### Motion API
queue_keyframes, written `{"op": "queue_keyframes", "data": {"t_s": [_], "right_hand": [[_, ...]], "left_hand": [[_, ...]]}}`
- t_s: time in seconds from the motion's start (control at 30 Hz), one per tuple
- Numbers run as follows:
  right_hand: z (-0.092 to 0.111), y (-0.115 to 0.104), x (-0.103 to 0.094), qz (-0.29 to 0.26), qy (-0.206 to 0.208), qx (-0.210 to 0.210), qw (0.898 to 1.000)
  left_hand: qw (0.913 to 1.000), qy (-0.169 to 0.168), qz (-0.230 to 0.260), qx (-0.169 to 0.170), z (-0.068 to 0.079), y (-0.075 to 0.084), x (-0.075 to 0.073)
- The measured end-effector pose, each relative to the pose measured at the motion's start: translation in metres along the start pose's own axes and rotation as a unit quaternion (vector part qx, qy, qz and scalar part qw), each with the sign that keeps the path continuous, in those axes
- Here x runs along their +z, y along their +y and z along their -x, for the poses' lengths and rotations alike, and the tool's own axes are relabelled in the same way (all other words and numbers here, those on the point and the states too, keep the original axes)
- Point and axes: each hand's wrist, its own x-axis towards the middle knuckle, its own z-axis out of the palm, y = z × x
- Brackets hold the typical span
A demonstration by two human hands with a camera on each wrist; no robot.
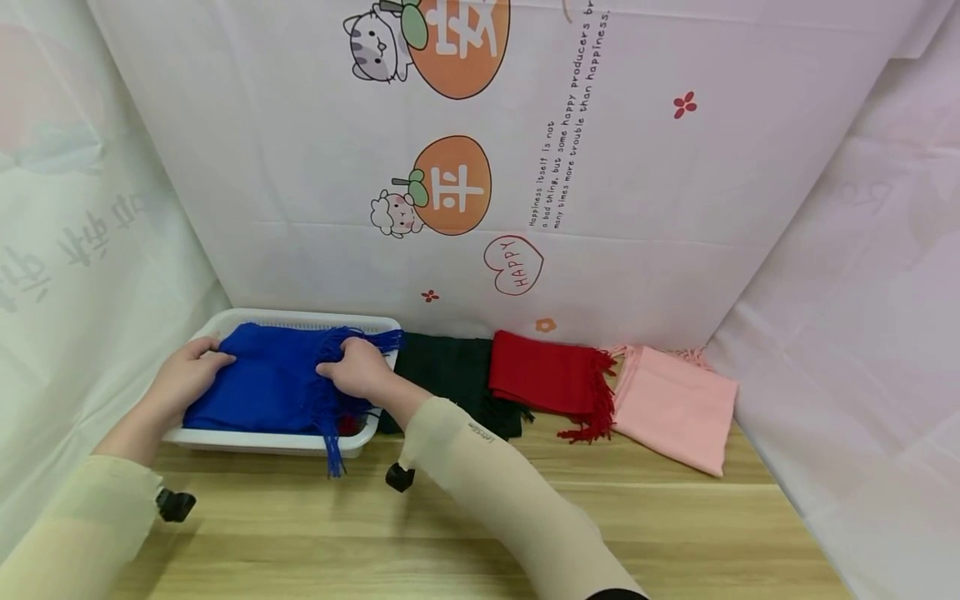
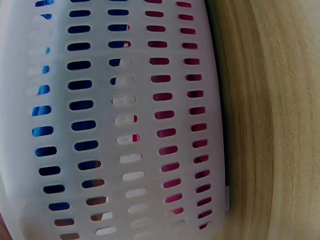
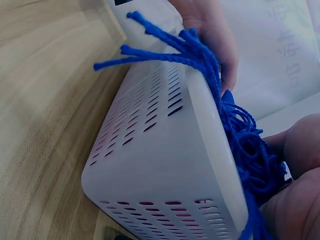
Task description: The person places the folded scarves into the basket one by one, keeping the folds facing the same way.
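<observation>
A folded blue fringed scarf [image 1: 273, 379] lies across the top of a white slotted plastic basket [image 1: 255, 440]. My left hand [image 1: 183, 379] holds the scarf's left end, thumb on top, its other fingers partly hidden. At the fringed right end, my right hand [image 1: 360, 369] pinches the cloth near the fringe. In the right wrist view, blue fringe [image 3: 250, 150] hangs over the basket rim beside my right hand [image 3: 300, 185]. Something red [image 1: 349, 426] shows under the scarf, and pinkish-red cloth [image 2: 164, 115] appears through the basket slots.
Right of the basket, a dark green scarf [image 1: 442, 375], a folded red fringed scarf [image 1: 547, 375] and a folded pink scarf [image 1: 678, 408] lie in a row along the back wall. Wood-grain tabletop [image 1: 480, 533] extends in front. White printed sheets [image 1: 315, 167] enclose the back and sides.
</observation>
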Motion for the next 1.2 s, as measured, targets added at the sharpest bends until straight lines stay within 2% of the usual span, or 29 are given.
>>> {"op": "queue_keyframes", "data": {"t_s": [0.37,0.77,0.93,0.97,1.1,1.2], "right_hand": [[-0.005,-0.005,0.010,0.008,0.000,0.014,1.000],[-0.015,-0.005,0.019,0.014,0.008,0.020,1.000],[-0.017,-0.004,0.022,0.023,0.010,0.017,1.000],[-0.017,-0.003,0.022,0.022,0.009,0.016,1.000],[-0.016,-0.002,0.025,0.019,0.001,0.012,1.000],[-0.016,-0.001,0.026,0.024,-0.001,0.007,1.000]], "left_hand": [[0.9995,0.006,-0.032,0.001,-0.004,-0.009,-0.002],[0.9983,0.009,-0.057,0.002,-0.009,-0.012,-0.001],[0.9976,0.009,-0.068,0.012,-0.014,-0.016,0.002],[0.9969,0.019,-0.076,0.010,-0.016,-0.018,0.003],[0.9940,0.024,-0.104,0.020,-0.017,-0.020,0.005],[0.9918,0.018,-0.120,0.040,-0.016,-0.019,0.005]]}}
